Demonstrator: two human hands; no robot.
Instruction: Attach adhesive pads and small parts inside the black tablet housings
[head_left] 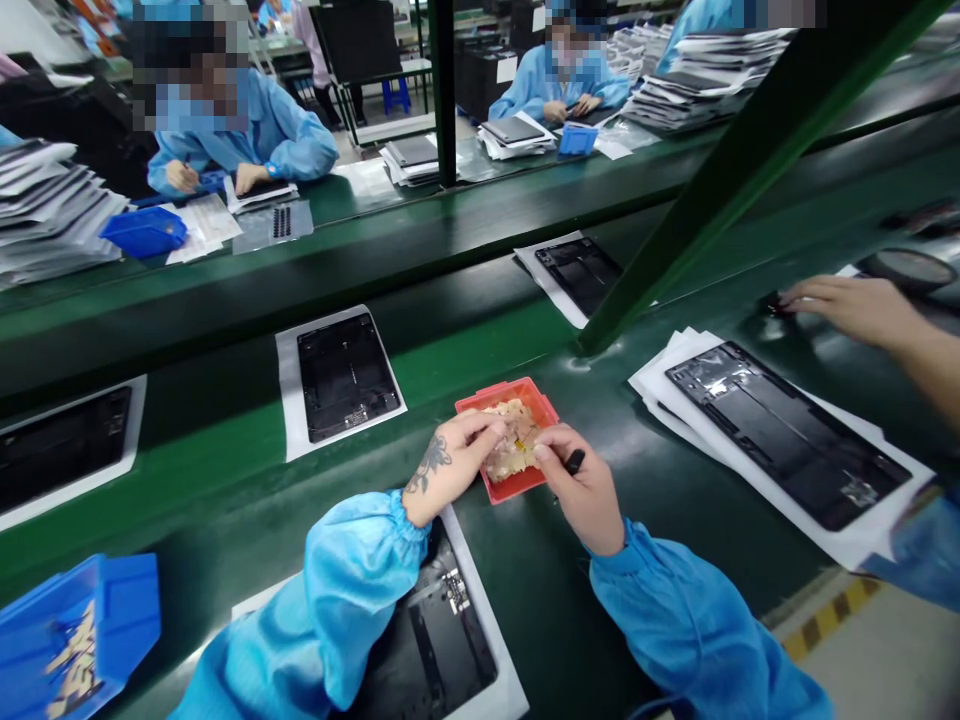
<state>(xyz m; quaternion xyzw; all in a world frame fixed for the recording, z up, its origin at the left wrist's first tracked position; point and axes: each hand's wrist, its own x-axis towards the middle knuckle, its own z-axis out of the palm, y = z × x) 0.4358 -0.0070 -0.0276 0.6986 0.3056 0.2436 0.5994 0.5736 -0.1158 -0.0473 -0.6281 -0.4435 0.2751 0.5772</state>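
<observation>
A red bin [541, 397] holds a heap of pale tan, thin pieces [510, 462] with a small yellow bit among them. My left hand [448, 458] reaches over the bin's left rim, thumb and fingers drawn together above the heap; anything between them is too small to make out. At the bin's right side, my right hand [583, 490] is closed around a slim tool with a black end [574, 461], its thumb and forefinger pinched near the pieces. Under my left forearm lies a black tablet housing [442, 640] on white sheets, partly covered by the blue sleeve.
A blue bin [127, 610] with small tan parts sits front left. Black housings on white paper lie along the green belt [442, 370]. At right, another person's hand [847, 305] is near a stacked housing [787, 430]. A green post [720, 200] slants overhead.
</observation>
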